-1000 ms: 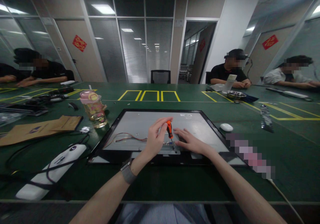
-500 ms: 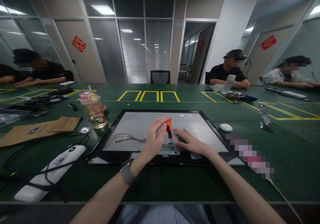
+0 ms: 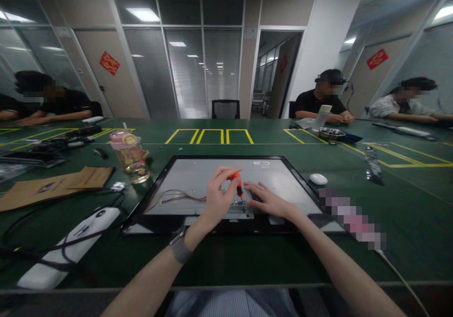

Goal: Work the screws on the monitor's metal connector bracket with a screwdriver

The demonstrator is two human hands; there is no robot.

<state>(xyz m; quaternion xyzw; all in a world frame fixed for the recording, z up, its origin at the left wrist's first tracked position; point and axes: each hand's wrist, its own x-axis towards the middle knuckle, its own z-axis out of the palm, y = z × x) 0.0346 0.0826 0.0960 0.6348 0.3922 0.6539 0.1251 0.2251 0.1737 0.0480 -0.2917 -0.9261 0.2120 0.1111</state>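
An orange and black screwdriver (image 3: 239,188) is held by the left hand (image 3: 222,193) over the near middle part of a flat panel (image 3: 286,181), just beside a small row of sockets (image 3: 240,203). Its handle is pinched between the thumb and the fingers, probably so that it can be turned and guided from above. The right hand (image 3: 267,200) is laid on the panel with the fingers spread, and nothing is gripped by it; it seems to be placed there so that the panel is steadied. By the screwdriver, the tip is pointed downward; its long axis is nearly upright, with the top leaned a little to the left. Whether a screw is touched by the tip cannot be told. The panel is laid flat on the green table (image 3: 226,260), its long side running from left to right, and loose wires (image 3: 184,195) are rested on it.
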